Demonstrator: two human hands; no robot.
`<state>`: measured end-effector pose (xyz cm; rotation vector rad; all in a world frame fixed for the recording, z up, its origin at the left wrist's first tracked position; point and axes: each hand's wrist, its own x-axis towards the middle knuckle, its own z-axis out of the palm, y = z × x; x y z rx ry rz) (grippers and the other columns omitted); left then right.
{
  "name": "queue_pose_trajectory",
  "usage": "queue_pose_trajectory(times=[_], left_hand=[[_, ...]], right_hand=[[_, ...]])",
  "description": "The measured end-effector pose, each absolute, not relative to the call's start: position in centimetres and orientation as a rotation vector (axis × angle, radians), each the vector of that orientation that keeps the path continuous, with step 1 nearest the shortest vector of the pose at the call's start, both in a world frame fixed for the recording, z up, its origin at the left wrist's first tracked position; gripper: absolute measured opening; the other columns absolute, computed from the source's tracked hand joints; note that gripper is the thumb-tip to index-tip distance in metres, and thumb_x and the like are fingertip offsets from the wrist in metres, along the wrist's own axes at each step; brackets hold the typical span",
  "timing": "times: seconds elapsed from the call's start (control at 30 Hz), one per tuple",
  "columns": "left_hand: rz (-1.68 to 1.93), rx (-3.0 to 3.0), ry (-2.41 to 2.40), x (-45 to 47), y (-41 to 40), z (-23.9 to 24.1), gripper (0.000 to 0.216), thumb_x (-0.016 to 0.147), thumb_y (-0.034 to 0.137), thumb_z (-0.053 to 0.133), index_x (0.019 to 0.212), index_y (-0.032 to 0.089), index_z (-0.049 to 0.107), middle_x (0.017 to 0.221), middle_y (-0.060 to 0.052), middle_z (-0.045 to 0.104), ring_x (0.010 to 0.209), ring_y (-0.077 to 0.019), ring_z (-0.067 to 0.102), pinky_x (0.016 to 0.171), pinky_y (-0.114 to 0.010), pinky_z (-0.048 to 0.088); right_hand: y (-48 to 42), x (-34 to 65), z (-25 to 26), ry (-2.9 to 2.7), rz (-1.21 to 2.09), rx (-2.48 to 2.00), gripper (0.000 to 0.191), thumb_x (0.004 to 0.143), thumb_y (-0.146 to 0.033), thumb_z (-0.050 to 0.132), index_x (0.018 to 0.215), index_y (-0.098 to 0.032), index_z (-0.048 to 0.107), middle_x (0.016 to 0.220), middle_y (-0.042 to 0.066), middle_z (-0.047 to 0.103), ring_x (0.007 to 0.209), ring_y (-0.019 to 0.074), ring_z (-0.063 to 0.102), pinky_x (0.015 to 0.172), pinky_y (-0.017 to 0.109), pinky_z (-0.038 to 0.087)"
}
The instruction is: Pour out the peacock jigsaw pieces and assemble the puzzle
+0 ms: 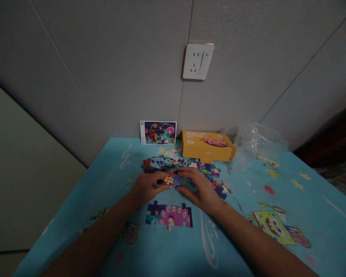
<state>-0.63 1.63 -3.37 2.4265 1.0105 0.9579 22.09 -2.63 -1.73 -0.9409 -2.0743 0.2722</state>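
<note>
My left hand [150, 185] pinches an orange and blue puzzle piece [169, 180] between thumb and fingers. Right beside it, my right hand [198, 188] grips a bluish-purple puzzle piece [177, 181]. The two pieces meet or overlap; I cannot tell whether they are joined. Just below the hands, a joined strip of puzzle [175, 216] with a pink, eyed creature lies flat on the cloth. Behind the hands spreads a pile of loose puzzle pieces [158, 163], partly hidden by my fingers.
A picture card [158, 132] leans against the wall at the back. To its right lies a yellow puzzle box [207, 146], with a clear plastic bag [256, 142] next to it. A blue cartoon-printed cloth [103, 184] covers the table. A wall socket [198, 61] is above.
</note>
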Motion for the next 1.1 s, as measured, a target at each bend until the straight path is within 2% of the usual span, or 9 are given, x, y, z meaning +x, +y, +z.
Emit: queue_pose_trajectory(times=[0.1,0.2,0.3,0.43,0.6,0.77,0.93,1.03,1.1], left_hand=[[0.989,2.447,1.019,-0.6,1.7,-3.0,0.028,0.085,0.043,0.062,0.09,0.017,0.072,0.054,0.003,0.061,0.042,-0.006,0.045,0.049,-0.016,0.04],[1.091,2.496,1.0,-0.4,1.6,-2.9,0.024,0.085,0.04,0.062,0.086,0.018,0.07,0.05,0.006,0.057,0.04,-0.0053,0.041,0.045,-0.016,0.037],[1.163,2.544,0.945,-0.3,1.5,-3.0,0.018,0.085,0.035,0.064,0.09,0.018,0.069,0.052,0.007,0.056,0.04,-0.0049,0.041,0.044,-0.016,0.035],[1.144,2.562,0.893,-0.1,1.3,-3.1,0.02,0.083,0.032,0.066,0.098,0.018,0.068,0.052,0.008,0.055,0.041,-0.0054,0.044,0.045,-0.017,0.035],[1.218,2.55,1.059,0.2,1.5,-2.8,0.018,0.082,0.032,0.067,0.093,0.018,0.068,0.068,0.003,0.059,0.048,-0.0072,0.045,0.052,-0.02,0.038],[1.288,2.403,1.495,-0.5,2.4,-2.7,0.023,0.081,0.037,0.064,0.093,0.018,0.068,0.083,-0.001,0.061,0.066,-0.0134,0.055,0.065,-0.025,0.042],[0.765,2.256,1.899,-1.0,3.2,-3.1,0.026,0.081,0.043,0.059,0.089,0.02,0.068,0.083,-0.003,0.062,0.076,-0.019,0.059,0.064,-0.027,0.039],[0.743,2.222,1.933,-0.9,3.2,-3.3,0.028,0.082,0.043,0.056,0.095,0.02,0.065,0.088,-0.004,0.063,0.078,-0.0193,0.059,0.066,-0.028,0.04],[0.792,2.201,1.944,-0.8,3.2,-3.3,0.031,0.082,0.041,0.056,0.102,0.019,0.063,0.089,-0.005,0.063,0.078,-0.0196,0.059,0.067,-0.029,0.041]], right_hand=[[-2.7,22.1,-2.1,-2.082,0.262,-0.948,0.037,0.09,-0.025,0.058,0.125,-0.025,0.049,0.123,0.011,0.061,0.117,0.0229,0.058,0.096,0.043,0.051],[-2.9,22.2,-2.4,-2.113,0.265,-0.979,0.044,0.09,-0.028,0.058,0.131,-0.025,0.043,0.125,0.012,0.06,0.119,0.0239,0.056,0.098,0.044,0.05],[-3.2,22.1,-2.7,-2.139,0.247,-1.031,0.051,0.089,-0.033,0.06,0.134,-0.023,0.04,0.124,0.012,0.06,0.116,0.0251,0.058,0.095,0.043,0.051],[-3.3,22.0,-3.0,-2.14,0.173,-1.069,0.049,0.089,-0.036,0.059,0.133,-0.024,0.042,0.12,0.011,0.062,0.11,0.0251,0.06,0.09,0.043,0.051],[-2.5,22.7,-2.7,-2.13,-0.023,-1.208,0.048,0.088,-0.037,0.058,0.131,-0.019,0.045,0.121,0.014,0.061,0.11,0.028,0.056,0.092,0.045,0.046],[-0.8,24.9,-2.1,-1.971,-0.255,-1.793,0.031,0.088,-0.024,0.05,0.115,-0.014,0.06,0.11,0.014,0.067,0.107,0.0303,0.057,0.091,0.044,0.039],[-1.0,25.0,-1.4,-2.009,-0.239,-2.024,0.039,0.086,-0.049,0.053,0.106,-0.017,0.065,0.105,0.014,0.067,0.104,0.031,0.058,0.085,0.042,0.038],[-1.8,24.3,-1.3,-2.116,-0.236,-2.058,0.051,0.077,-0.061,0.06,0.101,-0.017,0.067,0.104,0.017,0.066,0.103,0.0346,0.058,0.086,0.045,0.036],[-2.2,24.0,-1.5,-2.184,-0.173,-2.038,0.051,0.072,-0.057,0.067,0.104,-0.016,0.066,0.105,0.017,0.066,0.101,0.0348,0.059,0.086,0.047,0.035]])
